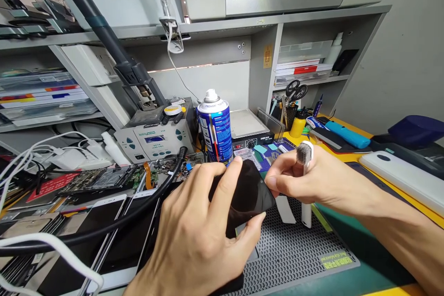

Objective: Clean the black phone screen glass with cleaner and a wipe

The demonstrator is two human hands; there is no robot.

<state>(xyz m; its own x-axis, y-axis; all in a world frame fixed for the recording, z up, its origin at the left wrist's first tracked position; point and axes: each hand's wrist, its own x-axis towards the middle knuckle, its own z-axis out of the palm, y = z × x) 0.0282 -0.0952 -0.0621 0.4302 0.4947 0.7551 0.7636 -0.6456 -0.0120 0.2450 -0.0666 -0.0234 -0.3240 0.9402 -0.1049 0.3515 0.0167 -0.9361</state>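
A glossy black phone screen [248, 189] is tilted up above the grey perforated mat [291, 249]. My left hand [204, 226] grips it from the left, fingers over its face and thumb at the lower edge. My right hand [312, 175] holds a white-handled brush [306, 215] upright, its dark bristles pointing up past the knuckles. The thumb and index finger of that hand meet at the screen's right edge; whether they pinch it I cannot tell. Beneath them, a white strip [286, 210] lies on the mat.
Behind the screen stands a blue spray can [215, 127]. A soldering station [156, 141] and a black hose [138, 212] are on the left, near circuit boards [104, 178] and several phones. At right are a yellow bottle [298, 125], scissors [296, 90] and a white phone [402, 180].
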